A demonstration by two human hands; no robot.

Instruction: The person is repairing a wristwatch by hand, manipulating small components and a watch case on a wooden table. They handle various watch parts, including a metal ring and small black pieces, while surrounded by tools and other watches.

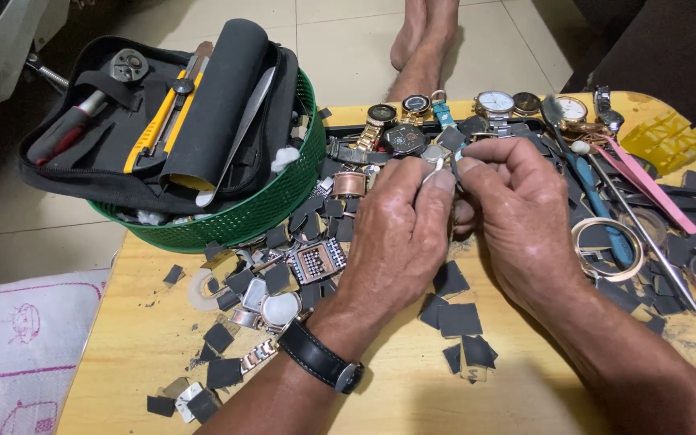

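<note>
Watch part (437,165), small and silvery, pinched between both hands above the wooden table (396,387).
Left hand (400,234) and right hand (513,209) meet with fingertips closed tight on it; the fingers hide most of the piece, so its kind cannot be told. Dark cut squares (461,320) lie beneath; the right forearm is cut off at frame edge.

No packages, labels or signs visible. Only screen-like item: small square grey digital watch face (316,260), dark display, lying among watch parts left of middle of yellow wooden bench (147,338).
</note>
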